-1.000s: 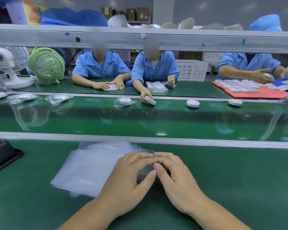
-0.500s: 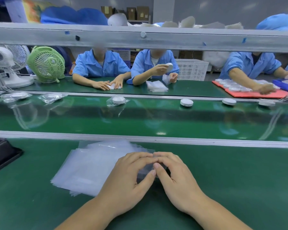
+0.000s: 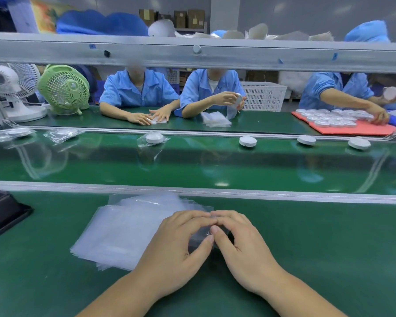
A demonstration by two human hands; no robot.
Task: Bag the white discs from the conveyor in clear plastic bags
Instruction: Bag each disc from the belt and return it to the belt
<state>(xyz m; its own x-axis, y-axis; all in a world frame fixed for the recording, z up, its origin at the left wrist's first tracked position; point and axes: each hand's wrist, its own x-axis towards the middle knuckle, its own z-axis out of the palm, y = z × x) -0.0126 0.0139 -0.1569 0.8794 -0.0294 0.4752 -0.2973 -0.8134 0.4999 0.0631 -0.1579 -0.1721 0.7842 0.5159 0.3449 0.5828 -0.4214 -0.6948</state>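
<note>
The left hand point(image 3: 169, 248) and right hand point(image 3: 242, 245) rest, fingertips meeting, on the translucent stack of clear plastic bags point(image 3: 124, 232); any pinch cannot be told. 3 flat, round white discs point(image 3: 247, 141) sit unbagged on the conveyor point(image 3: 192, 165) at 1 o'clock.

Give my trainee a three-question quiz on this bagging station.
1. How many unbagged white discs lie on the conveyor belt?
2. True or false: the green fan stands on the conveyor belt.
3. The left hand and right hand meet over: A) a black tray, B) the stack of clear bags, C) a red mat.
Key: 1) three; 2) false; 3) B.
</note>
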